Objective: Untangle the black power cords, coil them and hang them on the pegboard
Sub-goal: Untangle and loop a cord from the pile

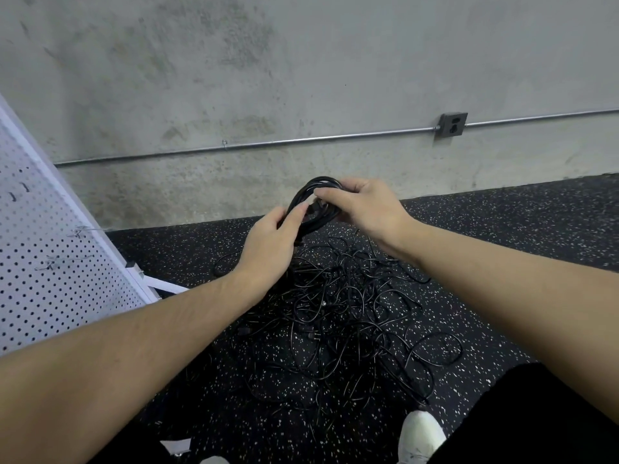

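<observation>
On the left, I see the pegboard [50,262] hooks carry no cord yet. My left hand [268,249] and right hand [368,209] both grip one coiled cord [313,209]; the tangled pile [341,316] remains on the floor.

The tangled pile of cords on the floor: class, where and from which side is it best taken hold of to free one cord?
Probably the big outer loop on the right edge of the tangled pile, pinched from the right: it lies apart on the floor, with few crossings.
</observation>
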